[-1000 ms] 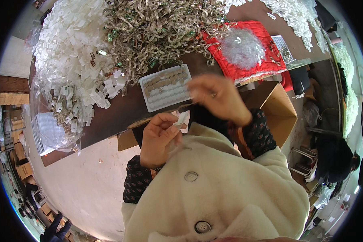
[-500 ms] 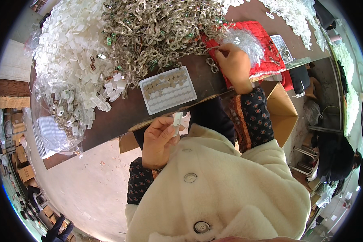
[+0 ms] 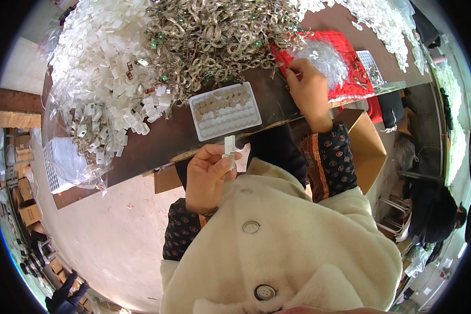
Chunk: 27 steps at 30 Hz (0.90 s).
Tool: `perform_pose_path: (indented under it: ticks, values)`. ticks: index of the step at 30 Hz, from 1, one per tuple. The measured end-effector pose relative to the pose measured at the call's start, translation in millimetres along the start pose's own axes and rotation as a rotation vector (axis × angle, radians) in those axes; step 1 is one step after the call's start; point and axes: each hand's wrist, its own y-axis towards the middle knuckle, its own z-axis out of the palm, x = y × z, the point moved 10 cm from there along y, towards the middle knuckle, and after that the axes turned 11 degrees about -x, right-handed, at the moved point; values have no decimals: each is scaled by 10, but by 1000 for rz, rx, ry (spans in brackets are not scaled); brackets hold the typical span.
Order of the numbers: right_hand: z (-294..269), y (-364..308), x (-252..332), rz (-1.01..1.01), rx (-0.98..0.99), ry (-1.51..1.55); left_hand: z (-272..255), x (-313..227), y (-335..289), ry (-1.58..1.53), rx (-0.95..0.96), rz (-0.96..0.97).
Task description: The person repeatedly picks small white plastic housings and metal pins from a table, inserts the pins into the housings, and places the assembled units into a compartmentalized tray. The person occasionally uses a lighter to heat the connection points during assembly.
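Observation:
Upright between the thumb and fingers of my left hand [image 3: 206, 175] is a small white plastic case [image 3: 230, 145], held in front of my coat. A thin pale scrap [image 3: 243, 157] shows just beside those fingers. My right hand [image 3: 310, 94] is over the table at the near left edge of a red cloth [image 3: 358, 81], its fingers closed in a pinch. What they hold, if anything, is too small to make out. A white tray [image 3: 225, 133] with rows of round hollows, some filled with tan discs [image 3: 222, 101], lies between my hands.
A big heap of coiled clear wires [image 3: 209, 42] lies at the back, touching a mound of white plastic cases [image 3: 99, 57] on the left. Clear plastic strips [image 3: 324, 60] rest on the red cloth. A cardboard box [image 3: 369, 152] stands below the table edge at right.
My right hand has drawn slightly nearer, away from the wire heap. A loose wire coil that lay beside it no longer shows there. The case in my left hand is now more upright.

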Motion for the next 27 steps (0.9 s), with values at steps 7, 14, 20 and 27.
perform_pose_path:
  ticks: [7,14,20,27]
  values:
    - [34,-233,373,376,271,698,66,-177,42,7,-15,129]
    - [199,-893,1322,167,766,863,126,-516,-38,42,-45,423]
    - [360,-1099,1321,459,842,1008,-22,-543,-90,42,-134,496]
    - [104,-906,1580,-217,465,652,-135,-427,23,-183,-88,339]
